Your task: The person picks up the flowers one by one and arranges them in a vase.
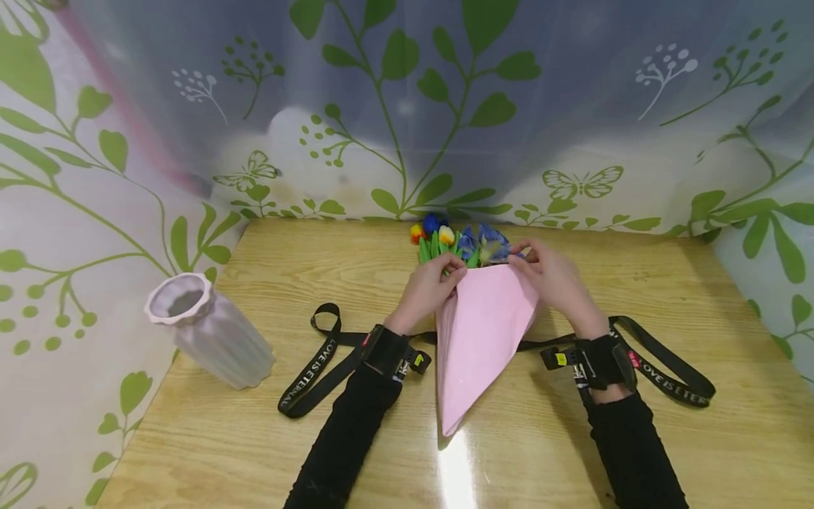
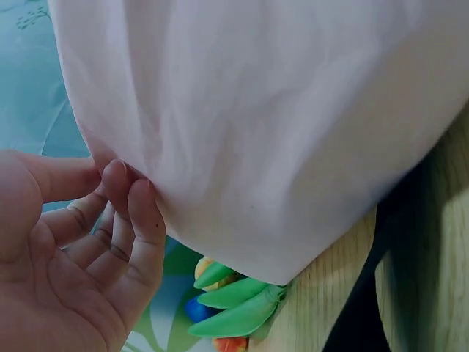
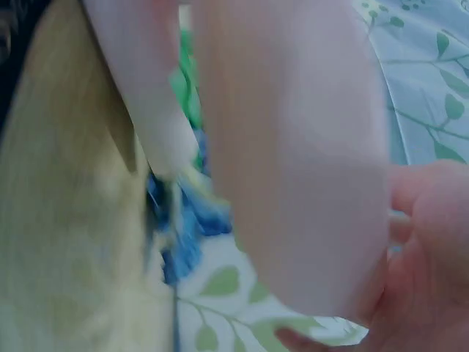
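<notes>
A cone of pink wrapping paper [image 1: 486, 318] lies on the table with its point toward me. Artificial flowers [image 1: 447, 235] in blue, white, red-yellow and green stick out of its wide far end. My left hand [image 1: 429, 286] pinches the paper's upper left edge between thumb and fingers, plain in the left wrist view too. On the upper right edge, my right hand [image 1: 559, 276] holds the paper between thumb and fingers; the right wrist view is blurred. Green leaves [image 2: 242, 301] show below the paper in the left wrist view, blue petals [image 3: 187, 227] in the right one.
A pale ribbed vase [image 1: 216, 332] stands at the table's left. Under the paper runs a black ribbon [image 1: 318, 360] with white lettering, its loops lying out to both sides. Patterned cloth [image 1: 407, 127] hangs behind the wooden table [image 1: 254, 452].
</notes>
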A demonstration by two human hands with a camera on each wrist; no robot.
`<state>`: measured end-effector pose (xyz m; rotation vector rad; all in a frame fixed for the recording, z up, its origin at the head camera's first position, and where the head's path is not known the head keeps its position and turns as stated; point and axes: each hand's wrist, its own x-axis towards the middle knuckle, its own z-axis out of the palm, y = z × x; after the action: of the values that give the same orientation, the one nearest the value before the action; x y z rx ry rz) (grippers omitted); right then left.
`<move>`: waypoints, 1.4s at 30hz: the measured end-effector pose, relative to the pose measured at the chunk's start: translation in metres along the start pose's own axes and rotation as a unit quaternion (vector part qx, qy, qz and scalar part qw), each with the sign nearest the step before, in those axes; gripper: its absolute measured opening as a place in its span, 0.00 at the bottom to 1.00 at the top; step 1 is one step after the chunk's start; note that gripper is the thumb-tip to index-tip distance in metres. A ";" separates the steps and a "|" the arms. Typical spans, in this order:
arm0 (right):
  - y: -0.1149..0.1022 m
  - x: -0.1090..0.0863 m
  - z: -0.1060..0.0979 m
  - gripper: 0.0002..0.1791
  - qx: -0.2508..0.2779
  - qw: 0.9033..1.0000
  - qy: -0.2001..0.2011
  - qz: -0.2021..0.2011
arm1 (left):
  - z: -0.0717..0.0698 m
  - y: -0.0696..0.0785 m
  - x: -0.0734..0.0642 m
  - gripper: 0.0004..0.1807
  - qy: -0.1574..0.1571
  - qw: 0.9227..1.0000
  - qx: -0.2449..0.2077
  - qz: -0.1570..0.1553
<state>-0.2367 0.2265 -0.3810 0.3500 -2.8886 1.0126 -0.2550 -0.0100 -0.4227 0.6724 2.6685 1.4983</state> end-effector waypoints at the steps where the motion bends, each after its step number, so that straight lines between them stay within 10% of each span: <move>1: 0.000 -0.002 -0.004 0.22 0.004 1.000 0.006 0.008 | 0.000 0.000 0.000 0.10 -0.001 1.000 0.003 0.000; 9: -0.017 -0.011 -0.020 0.34 0.217 0.976 0.020 -0.005 | -0.004 0.002 -0.004 0.14 0.013 1.000 0.028 -0.001; 18: -0.062 -0.018 0.002 0.40 0.432 0.898 -0.074 -0.036 | -0.040 0.024 -0.019 0.21 0.078 0.997 0.002 0.023; 21: -0.073 -0.020 0.018 0.39 0.448 0.885 -0.114 -0.057 | -0.057 0.024 -0.032 0.28 0.094 0.995 -0.025 0.014; 27: -0.084 -0.024 0.058 0.44 0.364 0.893 -0.222 -0.143 | -0.091 0.010 -0.061 0.48 0.174 0.982 -0.078 -0.008; 33: -0.092 -0.030 0.091 0.42 0.219 0.916 -0.269 -0.202 | -0.115 0.005 -0.086 0.30 0.278 0.960 0.029 -0.004; 37: -0.093 -0.034 0.098 0.29 0.128 0.935 -0.260 -0.205 | -0.117 0.011 -0.095 0.19 0.209 0.970 0.120 0.016; 42: -0.084 -0.032 0.082 0.21 0.065 0.972 -0.149 -0.168 | -0.104 0.006 -0.103 0.17 0.081 0.980 0.181 -0.007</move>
<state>-0.1846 0.1179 -0.3982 1.0434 -2.8640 1.1720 -0.1810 -0.1294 -0.3818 0.5593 3.1025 1.1142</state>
